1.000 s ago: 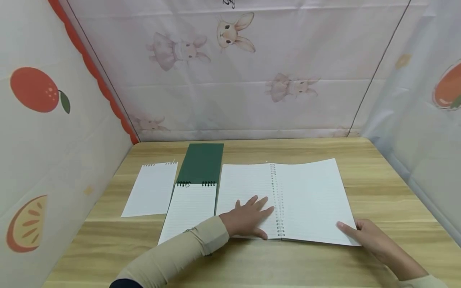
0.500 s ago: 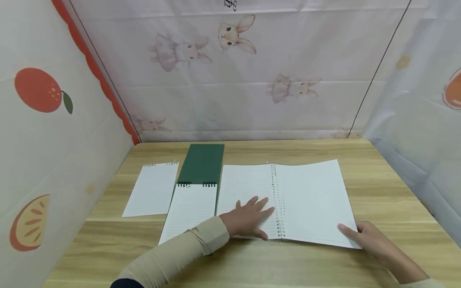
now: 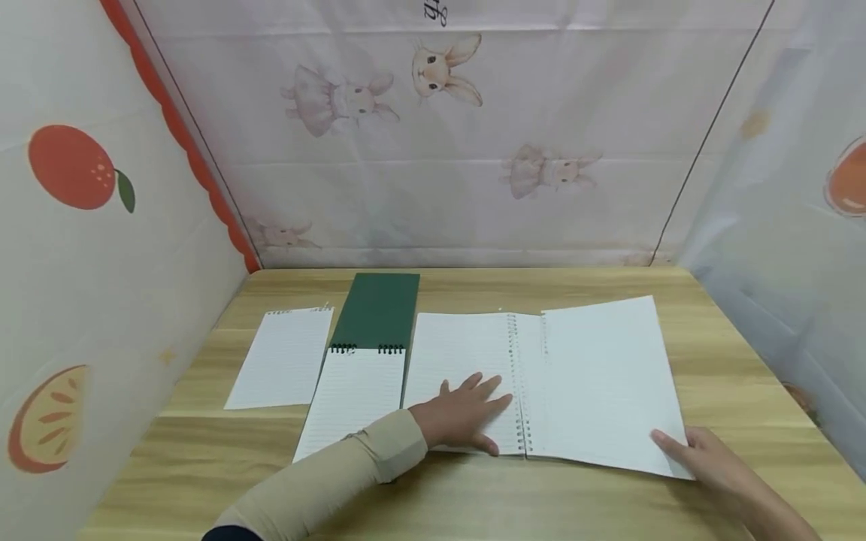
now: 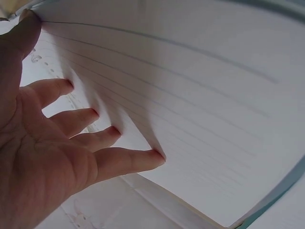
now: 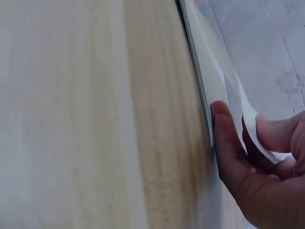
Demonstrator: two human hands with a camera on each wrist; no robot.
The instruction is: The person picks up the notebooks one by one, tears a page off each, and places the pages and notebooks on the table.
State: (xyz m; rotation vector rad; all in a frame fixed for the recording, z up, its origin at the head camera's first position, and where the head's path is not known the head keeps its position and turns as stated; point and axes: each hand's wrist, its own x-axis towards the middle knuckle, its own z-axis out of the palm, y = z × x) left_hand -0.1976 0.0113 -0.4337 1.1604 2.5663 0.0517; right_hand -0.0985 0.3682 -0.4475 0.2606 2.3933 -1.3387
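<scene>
Now we have the large white spiral-bound notebook (image 3: 528, 376) lying open in the lower middle of the head view, on the pale wooden table (image 3: 473, 496). Our left hand (image 3: 460, 417) lies flat with straight, spread fingers on the left-hand lined page, just beside the wire spiral; the left wrist view shows those fingers (image 4: 114, 160) pressed against the paper. Our right hand (image 3: 704, 458), at the lower right of the frame, pinches the near right corner of the loose right-hand sheet (image 3: 609, 383); in the right wrist view the thumb (image 5: 276, 133) and fingers grip the paper's edge.

Half a second ago that sheet sat with its punched edge at the spiral. It now lies shifted to the right and slightly skewed, with a strip of the page beneath showing between it and the rings. We judge the sheet has come free of the binding, so the tearing-out looks essentially done.

Toward the left of the frame lie a small green-covered top-spiral notepad (image 3: 368, 353), flipped open, and a single detached lined sheet (image 3: 280, 359) beside it.
</scene>
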